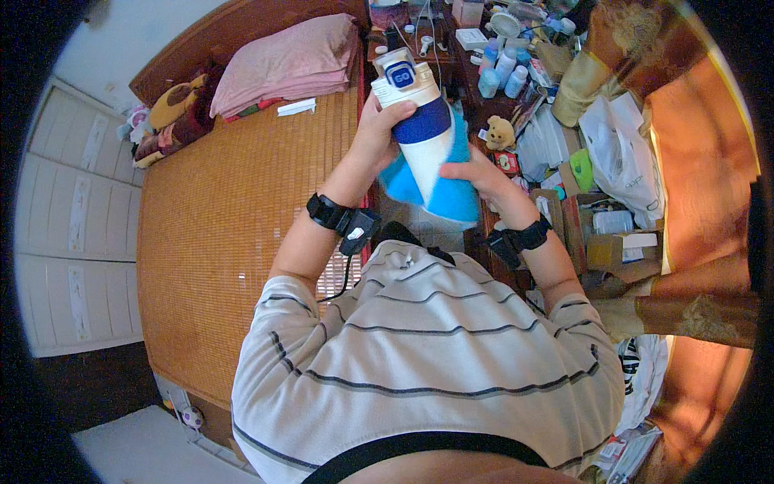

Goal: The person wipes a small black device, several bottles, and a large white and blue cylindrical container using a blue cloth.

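Observation:
In front of my chest I hold a white drink bottle (422,119) with a dark blue band and a clear lid. It is tilted, its lid up and leaning left. My left hand (376,133) is wrapped round its upper part, with the thumb across the front below the lid. A bright blue cloth (456,194) is wrapped round the back and lower part of the bottle. My right hand (481,173) grips the cloth against the bottle's lower right side, thumb on the front; its other fingers are mostly hidden. Black straps with small devices circle both wrists.
To the left lies a bed with a woven mat (234,234), folded pink bedding (286,68) at its head. A crowded desk on the right holds several small bottles (506,63), a plush dog (499,131) and boxes. Beyond are a white plastic bag (610,141) and orange curtains (701,161).

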`<control>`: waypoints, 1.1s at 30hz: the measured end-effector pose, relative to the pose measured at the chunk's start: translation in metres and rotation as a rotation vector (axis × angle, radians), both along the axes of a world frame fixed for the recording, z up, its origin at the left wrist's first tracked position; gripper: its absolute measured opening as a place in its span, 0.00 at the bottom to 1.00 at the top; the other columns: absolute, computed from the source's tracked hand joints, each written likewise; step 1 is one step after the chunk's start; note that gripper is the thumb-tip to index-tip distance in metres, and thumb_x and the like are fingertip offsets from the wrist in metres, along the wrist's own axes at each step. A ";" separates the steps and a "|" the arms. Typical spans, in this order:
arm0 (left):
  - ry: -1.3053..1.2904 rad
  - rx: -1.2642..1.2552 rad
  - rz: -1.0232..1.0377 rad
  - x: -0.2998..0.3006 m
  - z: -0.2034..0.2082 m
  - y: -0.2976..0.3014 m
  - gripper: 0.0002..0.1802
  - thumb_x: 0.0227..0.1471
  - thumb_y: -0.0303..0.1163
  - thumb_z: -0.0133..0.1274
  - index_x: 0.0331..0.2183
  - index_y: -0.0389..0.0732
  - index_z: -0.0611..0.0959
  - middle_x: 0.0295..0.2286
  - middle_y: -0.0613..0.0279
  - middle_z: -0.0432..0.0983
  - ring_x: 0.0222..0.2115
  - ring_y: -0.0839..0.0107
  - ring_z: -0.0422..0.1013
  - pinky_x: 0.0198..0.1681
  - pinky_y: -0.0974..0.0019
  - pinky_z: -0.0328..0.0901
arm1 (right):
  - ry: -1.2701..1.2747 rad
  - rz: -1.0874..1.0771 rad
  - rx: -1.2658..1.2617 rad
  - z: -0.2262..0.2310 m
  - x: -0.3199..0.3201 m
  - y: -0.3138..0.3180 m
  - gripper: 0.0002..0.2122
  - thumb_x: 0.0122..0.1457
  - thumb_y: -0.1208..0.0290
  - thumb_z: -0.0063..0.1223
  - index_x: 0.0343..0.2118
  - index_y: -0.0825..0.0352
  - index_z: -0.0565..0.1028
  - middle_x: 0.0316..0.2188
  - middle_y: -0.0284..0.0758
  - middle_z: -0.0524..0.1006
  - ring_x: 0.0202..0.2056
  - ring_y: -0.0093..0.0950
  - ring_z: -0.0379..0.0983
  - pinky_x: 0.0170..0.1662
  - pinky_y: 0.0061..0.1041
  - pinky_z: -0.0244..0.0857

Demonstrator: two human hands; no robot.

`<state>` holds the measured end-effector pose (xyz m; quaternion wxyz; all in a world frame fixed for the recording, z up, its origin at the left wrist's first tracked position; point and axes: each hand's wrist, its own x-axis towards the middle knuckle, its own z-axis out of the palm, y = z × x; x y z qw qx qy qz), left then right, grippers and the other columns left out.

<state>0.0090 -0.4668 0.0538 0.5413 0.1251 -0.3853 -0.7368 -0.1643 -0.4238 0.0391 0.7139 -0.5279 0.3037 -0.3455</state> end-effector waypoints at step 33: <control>-0.442 -0.261 0.418 -0.006 -0.020 -0.005 0.23 0.46 0.35 0.43 0.45 0.39 0.64 0.39 0.61 0.65 0.35 0.76 0.61 0.43 0.72 0.54 | -0.163 -0.445 -0.097 0.001 0.009 0.010 0.29 0.34 0.72 0.63 0.43 0.67 0.64 0.37 0.36 0.70 0.37 0.28 0.68 0.41 0.28 0.63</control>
